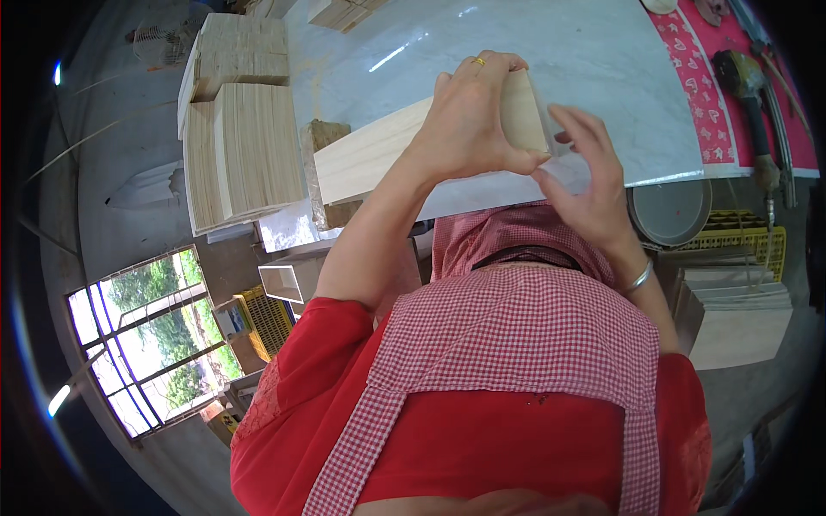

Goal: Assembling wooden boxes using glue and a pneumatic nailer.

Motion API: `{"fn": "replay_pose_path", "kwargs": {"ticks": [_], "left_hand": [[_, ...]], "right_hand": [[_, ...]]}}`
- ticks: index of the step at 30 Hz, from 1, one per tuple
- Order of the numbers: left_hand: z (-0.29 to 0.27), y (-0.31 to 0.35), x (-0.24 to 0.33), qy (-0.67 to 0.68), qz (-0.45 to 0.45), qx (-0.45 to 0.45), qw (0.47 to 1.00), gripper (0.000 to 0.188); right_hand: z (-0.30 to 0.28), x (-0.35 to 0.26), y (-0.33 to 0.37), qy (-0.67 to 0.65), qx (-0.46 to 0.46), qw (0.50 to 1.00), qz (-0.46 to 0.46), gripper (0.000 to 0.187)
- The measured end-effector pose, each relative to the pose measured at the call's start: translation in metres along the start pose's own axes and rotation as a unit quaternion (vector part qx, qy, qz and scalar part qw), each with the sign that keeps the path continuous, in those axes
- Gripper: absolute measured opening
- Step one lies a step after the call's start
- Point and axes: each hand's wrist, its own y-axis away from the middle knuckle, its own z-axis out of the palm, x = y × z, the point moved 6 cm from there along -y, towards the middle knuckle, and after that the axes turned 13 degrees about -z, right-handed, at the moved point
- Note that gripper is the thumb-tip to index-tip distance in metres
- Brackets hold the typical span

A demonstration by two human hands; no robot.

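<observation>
A long piece of pale wood (370, 155), board-like or part of a box, lies slantwise over the near part of the table. My left hand (465, 120) spans its right end, fingers over the far edge and thumb along the near corner, closed on it. My right hand (594, 176) is just right of that end, thumb and fingers apart, with nothing visible between them. Whether its thumb touches the corner I cannot tell. Under or against the wood's left end stands a rough brown block (325, 136). My left palm hides the middle of the wood.
Stacked thin wooden boards (249, 155) stand at the left of the pale table (594, 52). At the right, a nail-gun-like tool (744, 90) lies on a pink patterned cloth (693, 77). A round grey container (671, 215), a yellow crate (770, 241) and more boards (740, 318) sit below.
</observation>
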Motion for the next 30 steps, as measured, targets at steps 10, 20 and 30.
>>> {"fn": "replay_pose_path", "kwargs": {"ticks": [10, 20, 30], "left_hand": [[0.005, -0.002, -0.005, 0.023, -0.016, -0.022, 0.999, 0.089], [0.002, -0.004, -0.001, 0.002, -0.001, -0.006, 1.0, 0.085], [0.003, -0.001, -0.003, 0.008, -0.007, -0.002, 1.0, 0.087]], "right_hand": [[0.003, -0.024, 0.014, 0.015, 0.059, 0.998, -0.018, 0.06], [0.003, -0.024, 0.011, 0.002, 0.061, 0.998, -0.016, 0.058], [-0.002, -0.014, -0.033, -0.024, 0.044, 0.997, -0.057, 0.078]]}}
